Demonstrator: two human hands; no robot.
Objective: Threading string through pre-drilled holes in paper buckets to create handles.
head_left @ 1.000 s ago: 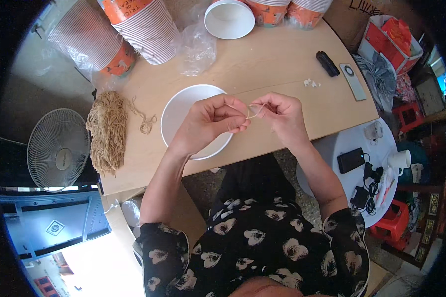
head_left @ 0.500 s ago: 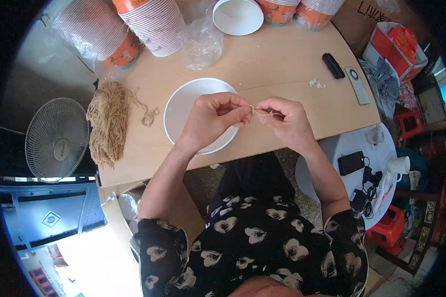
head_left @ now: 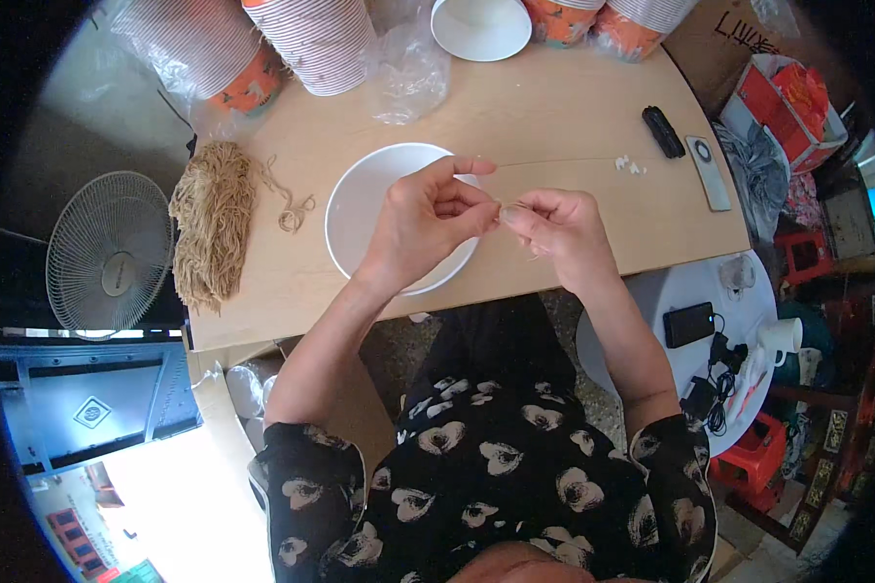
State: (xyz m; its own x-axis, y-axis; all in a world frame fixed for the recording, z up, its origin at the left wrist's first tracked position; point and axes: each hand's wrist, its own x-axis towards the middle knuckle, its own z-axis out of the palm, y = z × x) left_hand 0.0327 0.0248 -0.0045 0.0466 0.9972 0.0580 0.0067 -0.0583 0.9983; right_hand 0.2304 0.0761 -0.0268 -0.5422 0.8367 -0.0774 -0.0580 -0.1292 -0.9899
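Over the right rim of a white bowl (head_left: 352,222), my two hands meet almost fingertip to fingertip. My left hand (head_left: 416,225) pinches one end of a thin tan string (head_left: 502,206) between thumb and a finger, its index finger raised. My right hand (head_left: 572,241) closes on the same string with thumb and forefinger, and a short bit hangs beneath it. Most of the string is hidden by the fingers. To the left lies a thick bundle of tan string (head_left: 212,228), with a loose curled strand (head_left: 290,212) beside it.
Stacks of paper cups (head_left: 319,49) in plastic stand along the far edge, near a second white bowl (head_left: 481,27). Small white bits (head_left: 630,166), a black object (head_left: 662,132) and a grey remote-like device (head_left: 708,173) lie at right. A fan (head_left: 117,262) stands left of the table.
My left index finger has lifted away from the pinch. The fingertips have drawn closer together, and less string shows between them. The whole view has shifted slightly.
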